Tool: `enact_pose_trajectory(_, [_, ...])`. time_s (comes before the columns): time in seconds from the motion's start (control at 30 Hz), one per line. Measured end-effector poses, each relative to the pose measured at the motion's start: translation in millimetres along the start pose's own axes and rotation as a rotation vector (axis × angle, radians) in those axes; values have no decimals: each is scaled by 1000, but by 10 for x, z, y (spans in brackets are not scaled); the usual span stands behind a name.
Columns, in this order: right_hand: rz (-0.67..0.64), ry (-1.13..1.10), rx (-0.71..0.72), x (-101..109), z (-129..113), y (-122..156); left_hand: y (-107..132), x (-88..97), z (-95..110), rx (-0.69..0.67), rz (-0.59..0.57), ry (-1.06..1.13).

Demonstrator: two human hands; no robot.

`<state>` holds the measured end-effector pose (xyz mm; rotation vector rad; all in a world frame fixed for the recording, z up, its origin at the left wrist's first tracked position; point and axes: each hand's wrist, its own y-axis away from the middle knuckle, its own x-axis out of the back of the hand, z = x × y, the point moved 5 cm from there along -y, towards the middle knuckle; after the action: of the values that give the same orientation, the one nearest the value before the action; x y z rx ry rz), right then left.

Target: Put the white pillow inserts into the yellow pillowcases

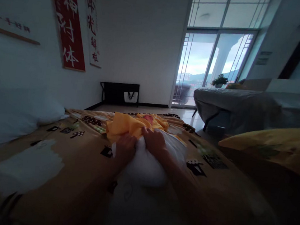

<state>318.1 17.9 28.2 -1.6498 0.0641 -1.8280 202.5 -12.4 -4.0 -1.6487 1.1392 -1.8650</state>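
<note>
A yellow-orange pillowcase (pixel 121 123) lies bunched on the patterned bedspread (pixel 78 169) in front of me, with a reddish patch on its far part. A soft white pillow (pixel 146 170) reaches from it towards me, its near end puffed out between my forearms. My left hand (pixel 126 146) is closed in a fist on the pillowcase's edge, against the pillow's left side. Close beside it, my right hand (pixel 154 140) is closed on the pillow where it meets the yellow cloth. Both hands' fingertips are hidden in the fabric.
A white pillow or bedding (pixel 16 122) lies along the left wall. At the right is a yellow printed cushion (pixel 271 142), with a plastic-covered table (pixel 227 99) behind it. A black folded frame (pixel 118 93) leans on the far wall, left of the glass door (pixel 198 71).
</note>
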Motion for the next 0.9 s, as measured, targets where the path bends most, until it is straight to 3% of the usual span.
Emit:
enact_pose_trajectory(0.1, [65,11,-70,-78,231,14,178,26,-5,-142,34,55])
enact_pose_trajectory(0.17, [124,0,-149,-99,432,89,356,118,-134,-217,101,130])
enact_pose_trajectory(0.27, [175,-40,-259,-99,684,210,557,200,-480,-137,203,273])
enact_pose_trajectory(0.37, [189,-73,-271,-78,768,259,510,66,-675,-36,78,365])
enact_pose_trajectory(0.53, [165,-124,-249,-63,708,242,21,-146,-470,-4,-179,391])
enact_pose_trajectory(0.6, [167,-164,-231,-62,650,245,-138,-202,-368,58,-233,373])
enact_pose_trajectory(0.67, [174,-199,-222,-61,569,268,-220,-262,-316,151,-219,354])
enact_pose_trajectory(0.83, [150,-160,-269,-80,370,315,-196,-422,-331,440,-52,330])
enact_pose_trajectory(0.9, [102,-81,-313,-102,400,270,-181,-423,-318,471,-26,348])
